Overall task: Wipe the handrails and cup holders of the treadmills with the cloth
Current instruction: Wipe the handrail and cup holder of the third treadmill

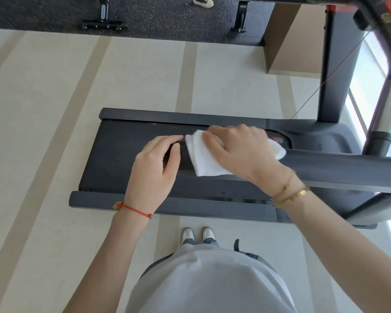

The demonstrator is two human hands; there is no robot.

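Note:
A dark grey handrail (339, 170) runs from the right edge towards the middle, above the treadmill deck (127, 150). A folded white cloth (201, 159) is draped over the rail near its free end. My right hand (239, 150) lies on top of the cloth with fingers curled over it, pressing it onto the rail. My left hand (156, 161) grips the rail's end just left of the cloth, its fingers curled round the tip. No cup holder is in view.
The treadmill's upright post (332, 71) and console frame (384, 30) rise at the right. A brown box (287, 39) stands behind it. My shoes (199, 236) are on the pale striped floor (54, 132) beside the deck. Dark gym matting with equipment feet lies at the top.

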